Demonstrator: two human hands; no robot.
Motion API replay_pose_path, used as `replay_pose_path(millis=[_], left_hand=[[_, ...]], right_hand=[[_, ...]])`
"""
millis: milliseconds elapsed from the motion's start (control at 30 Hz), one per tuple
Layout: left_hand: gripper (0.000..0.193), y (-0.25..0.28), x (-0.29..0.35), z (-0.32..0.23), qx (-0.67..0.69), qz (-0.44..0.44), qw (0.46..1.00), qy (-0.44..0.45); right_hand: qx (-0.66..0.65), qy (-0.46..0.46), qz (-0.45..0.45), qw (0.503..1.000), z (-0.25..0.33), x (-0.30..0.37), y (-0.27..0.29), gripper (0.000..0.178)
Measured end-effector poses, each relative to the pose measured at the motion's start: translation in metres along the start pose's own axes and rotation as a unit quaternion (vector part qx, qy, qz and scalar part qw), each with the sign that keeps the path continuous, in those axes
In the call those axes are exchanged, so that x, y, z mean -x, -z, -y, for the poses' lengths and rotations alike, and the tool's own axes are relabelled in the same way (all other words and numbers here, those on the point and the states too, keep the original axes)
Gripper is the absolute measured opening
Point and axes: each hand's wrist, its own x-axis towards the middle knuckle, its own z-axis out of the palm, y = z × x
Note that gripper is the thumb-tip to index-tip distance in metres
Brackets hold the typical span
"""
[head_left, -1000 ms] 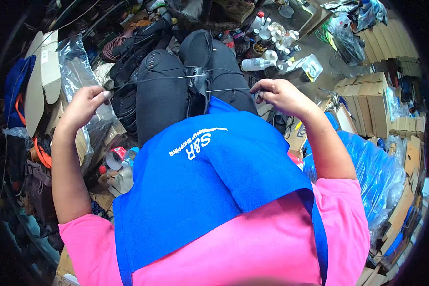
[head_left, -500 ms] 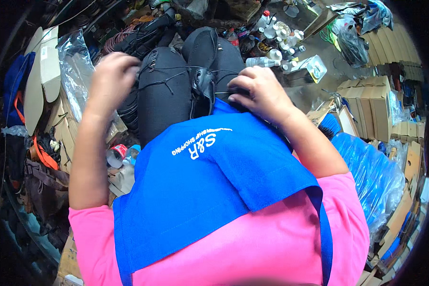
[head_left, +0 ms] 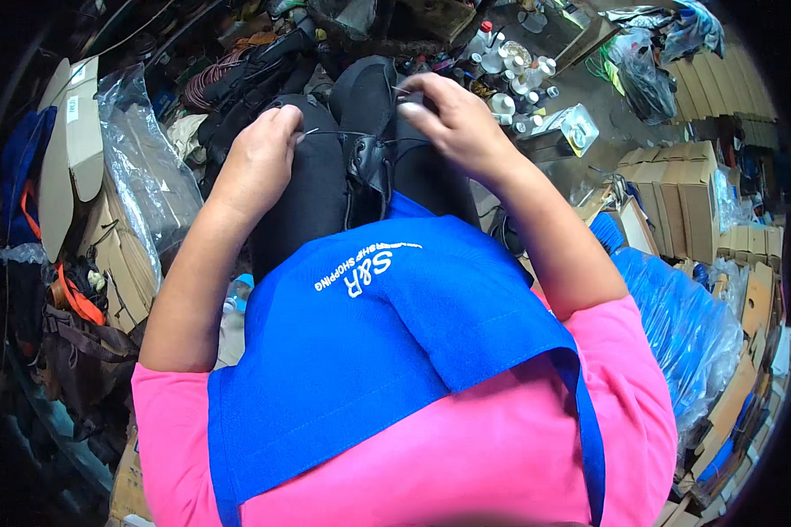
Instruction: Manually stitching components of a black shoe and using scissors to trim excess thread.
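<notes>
A black shoe (head_left: 366, 105) is wedged upright between my knees, its leather part (head_left: 368, 164) facing me. A thin black thread (head_left: 338, 133) runs sideways from it toward my left hand (head_left: 262, 151). The fingers of that hand are pinched together above my left knee, and a thin shiny tip, perhaps a needle, pokes out beside them. Past the shoe's right side, my right hand (head_left: 453, 119) is raised with thumb and fingers curled in a pinch. A small bright sliver shows at its fingertips; its kind cannot be made out. A blue apron (head_left: 395, 307) covers my lap.
White bottles (head_left: 501, 104) stand in a cluster at the far right, near a clear plastic container (head_left: 576, 132). Stacked cardboard (head_left: 672, 189) and a plastic-wrapped blue bundle (head_left: 677, 307) lie to the right. On the left are a clear plastic sheet (head_left: 145, 149) and cardboard pieces (head_left: 83, 132).
My left hand has come inward to the right, closer to the shoe. My right hand has moved up and left, away from the apron. The thread over my left knee has been drawn up.
</notes>
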Motion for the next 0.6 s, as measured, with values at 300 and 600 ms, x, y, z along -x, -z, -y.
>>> replay_pose_path(millis=[300,600], left_hand=[[0.028,-0.003,0.003,-0.045,0.170,0.027,0.985,0.024],[0.050,-0.041,0.014,-0.048,0.071,0.084,0.994,0.022]], right_hand=[[0.114,-0.115,0.139,0.977,-0.012,-0.032,-0.014,0.047],[0.054,-0.115,0.163,0.978,-0.021,-0.035,-0.020,0.033]])
